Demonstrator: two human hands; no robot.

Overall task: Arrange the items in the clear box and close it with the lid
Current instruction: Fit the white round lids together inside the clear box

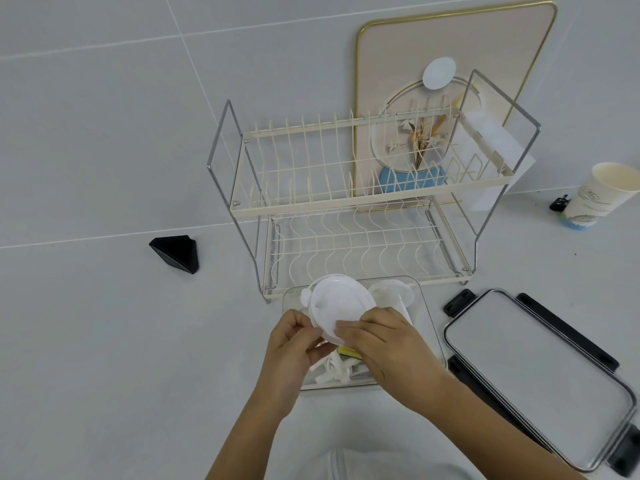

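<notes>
Holding a round white plastic lid between them, the left hand and the right hand pinch its near edge from opposite sides, fingers closed on the rim, with the disc tilted up and away from the person. It sits directly over the clear box, whose long axis runs away from the person toward the dish rack just behind it. Inside the box lie a clear cup at the far end and white utensils with something yellow at the near end. My guess is that the disc only needs lowering straight down, flattened to fit. The box's own lid rests on the surface just to the right, long axis slanted, clearly nearer the right hand
</notes>
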